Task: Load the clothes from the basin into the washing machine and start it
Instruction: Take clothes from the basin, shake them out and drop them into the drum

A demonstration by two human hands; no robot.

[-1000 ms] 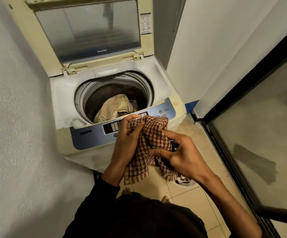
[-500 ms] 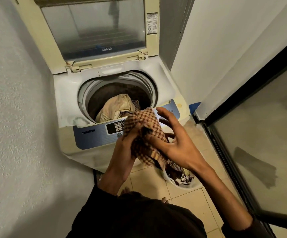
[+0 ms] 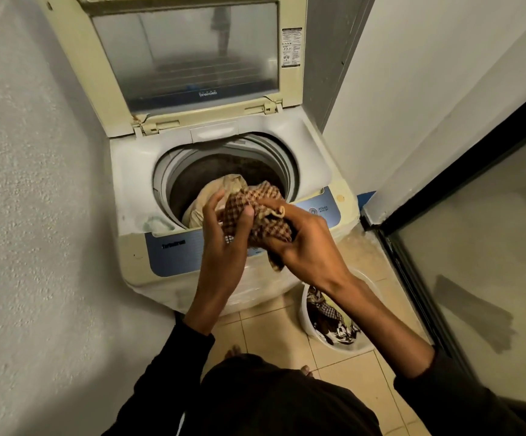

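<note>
A top-loading washing machine (image 3: 135, 190) stands against the wall with its lid (image 3: 186, 55) raised. A beige garment (image 3: 211, 191) lies in the drum. Over the drum's front rim and the blue control panel (image 3: 173, 256), both hands grip a bunched brown checked cloth (image 3: 255, 212). My left hand (image 3: 224, 234) clasps its left side; my right hand (image 3: 302, 237) clasps its right side and lower end. On the floor to the right sits a white basin (image 3: 307, 322) with more dark and patterned clothes (image 3: 331, 319) in it.
A rough wall runs close along the left. A white wall and a dark-framed glass door (image 3: 475, 247) close in the right side. Beige floor tiles (image 3: 274, 338) lie between the machine and my bare feet (image 3: 233, 352).
Both hands have carried the checked cloth up and forward, from in front of the control panel to the drum's front rim. The cloth is now bunched tighter, and the basin shows more fully.
</note>
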